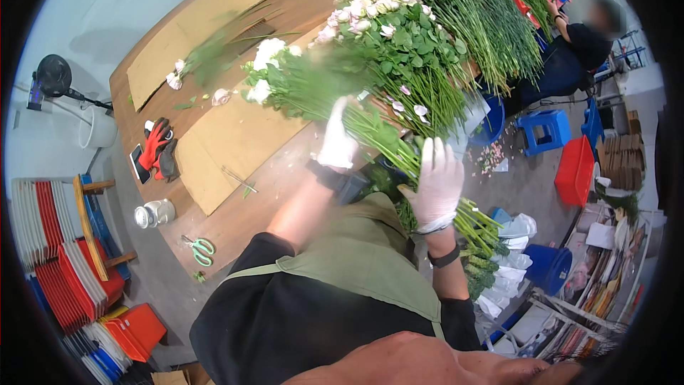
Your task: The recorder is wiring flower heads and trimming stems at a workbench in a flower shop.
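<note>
A long bunch of white flowers (385,141) lies slantwise in front of me, its white blooms (269,53) at the upper left and its green stems running down to the right. My left hand (338,141), in a white glove, is closed at the stems below the leafy part, which is smeared by motion. Farther down, my right hand (436,187), gloved too, wraps over the stems, and the cut ends (479,227) stick out beyond it. Just behind the bunch rests a big heap of pale pink roses (420,47).
On the wooden table (235,235) lie cardboard (235,150), green-handled scissors (202,250), a jar (154,213), red-black gloves (158,148) and a phone (140,164). A person (590,42) works at the far right. A blue stool (543,131) and red bin (574,171) stand right.
</note>
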The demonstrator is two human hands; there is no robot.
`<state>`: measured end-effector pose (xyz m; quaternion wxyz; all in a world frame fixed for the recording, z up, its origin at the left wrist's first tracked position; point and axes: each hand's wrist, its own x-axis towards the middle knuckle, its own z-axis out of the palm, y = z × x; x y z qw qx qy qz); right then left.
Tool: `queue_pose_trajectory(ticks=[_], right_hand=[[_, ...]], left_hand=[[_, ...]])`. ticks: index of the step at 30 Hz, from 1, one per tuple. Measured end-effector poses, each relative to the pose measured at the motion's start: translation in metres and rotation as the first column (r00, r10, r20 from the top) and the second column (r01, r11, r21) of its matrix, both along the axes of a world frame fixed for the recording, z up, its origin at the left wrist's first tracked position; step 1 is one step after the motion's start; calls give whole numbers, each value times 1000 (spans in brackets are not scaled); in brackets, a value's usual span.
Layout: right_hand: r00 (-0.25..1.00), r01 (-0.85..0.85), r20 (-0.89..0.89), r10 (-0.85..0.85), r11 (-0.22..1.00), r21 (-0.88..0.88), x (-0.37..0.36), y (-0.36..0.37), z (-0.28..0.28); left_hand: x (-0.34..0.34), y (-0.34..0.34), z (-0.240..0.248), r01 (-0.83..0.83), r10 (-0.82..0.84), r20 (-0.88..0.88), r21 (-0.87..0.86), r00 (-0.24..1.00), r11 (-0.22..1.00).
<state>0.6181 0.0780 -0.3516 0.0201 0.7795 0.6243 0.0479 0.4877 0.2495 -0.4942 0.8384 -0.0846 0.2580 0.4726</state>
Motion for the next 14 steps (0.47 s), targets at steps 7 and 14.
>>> queue_pose_trajectory(ticks=[7, 14], right_hand=[[990, 100, 98, -101, 995, 19, -11, 24, -73], [919, 243, -338, -204, 967, 75, 64, -69, -69]], left_hand=[[47, -62, 1, 154, -154, -51, 2, 987, 988], [34, -102, 33, 776, -731, -335, 478, 594, 411]])
